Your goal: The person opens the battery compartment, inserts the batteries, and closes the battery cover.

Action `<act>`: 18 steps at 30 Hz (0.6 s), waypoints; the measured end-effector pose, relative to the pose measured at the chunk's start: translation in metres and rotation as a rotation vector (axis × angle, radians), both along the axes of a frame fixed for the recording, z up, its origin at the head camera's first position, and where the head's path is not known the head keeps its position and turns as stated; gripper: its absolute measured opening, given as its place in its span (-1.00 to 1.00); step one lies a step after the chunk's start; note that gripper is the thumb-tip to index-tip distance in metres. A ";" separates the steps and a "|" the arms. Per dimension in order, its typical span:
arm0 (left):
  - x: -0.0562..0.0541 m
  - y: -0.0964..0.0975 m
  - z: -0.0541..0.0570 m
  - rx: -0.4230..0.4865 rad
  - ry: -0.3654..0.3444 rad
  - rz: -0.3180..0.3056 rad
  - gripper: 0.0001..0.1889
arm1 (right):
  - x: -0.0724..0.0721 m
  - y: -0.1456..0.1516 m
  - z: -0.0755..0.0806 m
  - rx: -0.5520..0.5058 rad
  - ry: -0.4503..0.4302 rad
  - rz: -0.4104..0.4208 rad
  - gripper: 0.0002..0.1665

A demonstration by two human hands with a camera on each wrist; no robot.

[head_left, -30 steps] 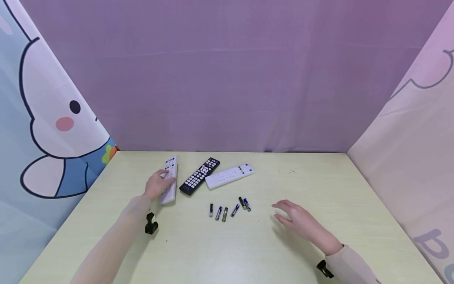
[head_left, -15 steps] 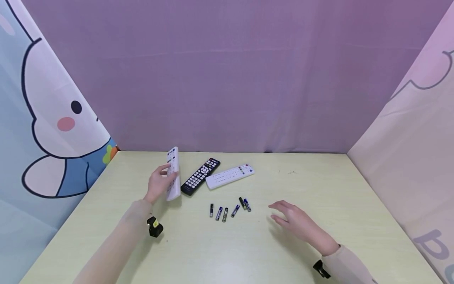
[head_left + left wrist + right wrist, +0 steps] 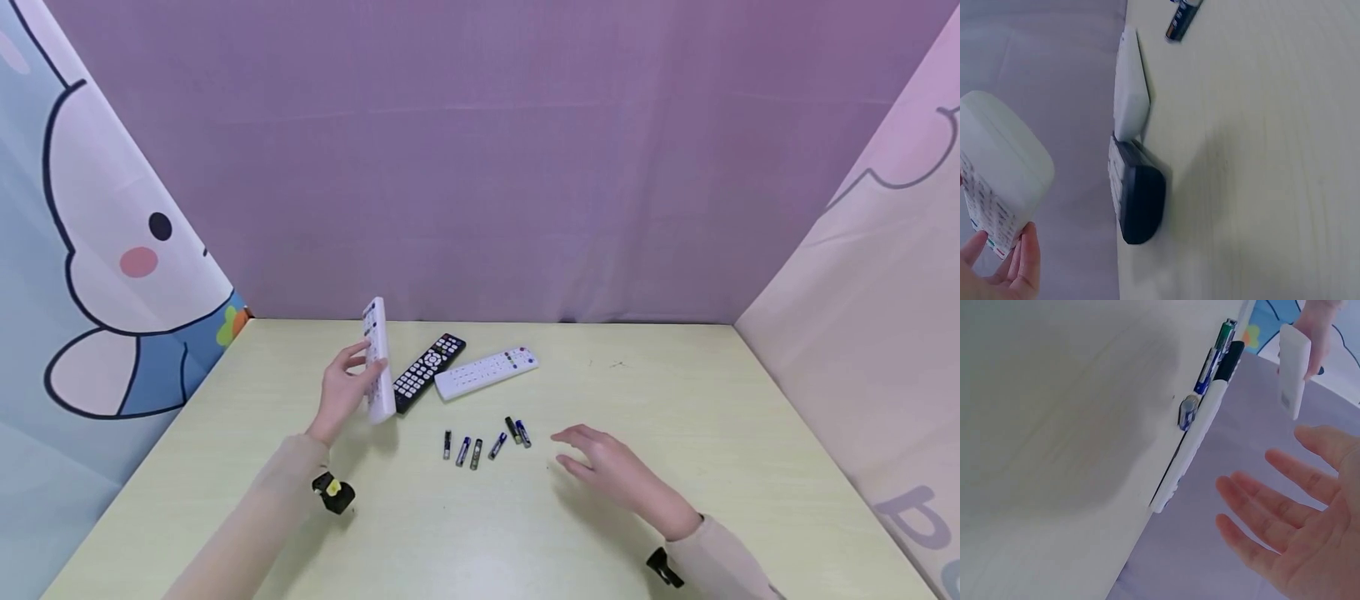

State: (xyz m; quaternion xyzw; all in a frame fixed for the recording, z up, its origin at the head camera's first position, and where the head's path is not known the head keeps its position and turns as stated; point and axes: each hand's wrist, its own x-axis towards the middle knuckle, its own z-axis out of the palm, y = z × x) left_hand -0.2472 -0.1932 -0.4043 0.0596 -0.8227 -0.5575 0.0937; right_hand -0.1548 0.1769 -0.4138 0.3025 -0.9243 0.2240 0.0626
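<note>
So it's a pale yellowish table (image 3: 480, 533) with faint wood grain. Black remote (image 3: 431, 373) is lying slanted, buttons up, just right of the fingers of the left hand (image 3: 347, 393). Past it, further from those fingers, there's a white remote (image 3: 487, 372), buttons up too, one end right by the black one. Then six little batteries (image 3: 476, 453) scattered between both sets of fingers, two paired up near the fingertips of the right hand (image 3: 611, 468). Some dark marks (image 3: 617, 363) beyond those fingertips too.
</note>
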 end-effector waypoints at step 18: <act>0.028 0.035 0.024 0.273 0.038 -0.096 -0.48 | 0.000 -0.028 0.006 -0.159 -0.022 0.051 -0.70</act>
